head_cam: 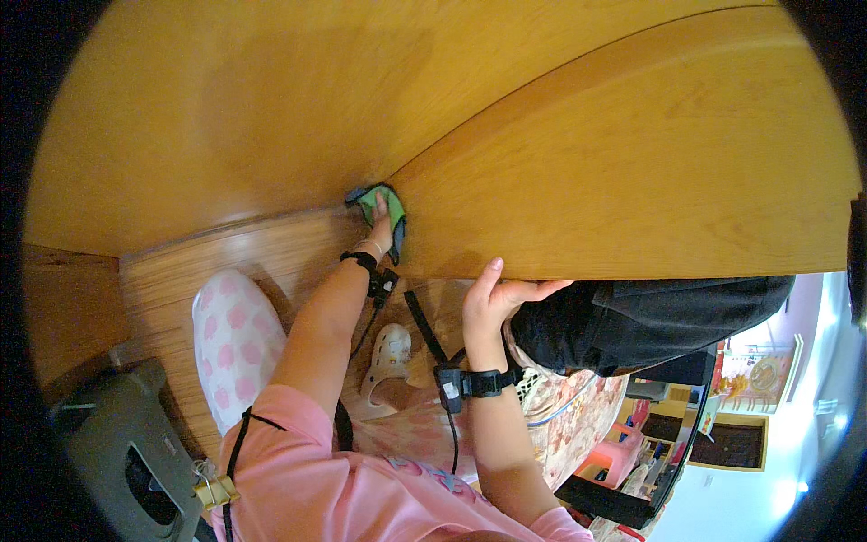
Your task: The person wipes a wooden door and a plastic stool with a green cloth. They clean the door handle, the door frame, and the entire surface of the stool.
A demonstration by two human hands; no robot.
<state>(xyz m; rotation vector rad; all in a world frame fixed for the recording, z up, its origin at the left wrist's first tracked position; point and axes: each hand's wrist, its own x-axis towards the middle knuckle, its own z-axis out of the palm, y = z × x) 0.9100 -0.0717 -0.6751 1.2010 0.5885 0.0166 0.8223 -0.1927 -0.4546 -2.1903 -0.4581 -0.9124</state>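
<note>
My left hand (381, 220) presses a green cloth with dark edging (389, 196) into the low corner where two yellow-brown wood panels meet. The fingers lie over the cloth, partly hidden by it. My right hand (494, 295) grips the lower edge, as pictured, of the right-hand wooden panel (609, 169). Its thumb rests on the panel's face and the other fingers pass behind the edge. The left-hand wooden panel (237, 122) spans the upper left of the view. Both wrists wear black straps with small cabled devices.
Beside my patterned knee (237, 339) is wood-look flooring (176, 284). A grey plastic stool (129, 447) stands at lower left. A light clog (393, 349) is below my arms. Dark fabric (643, 318) lies behind the panel edge. Farther back are floral fabric (582, 413) and a pink stool (620, 450).
</note>
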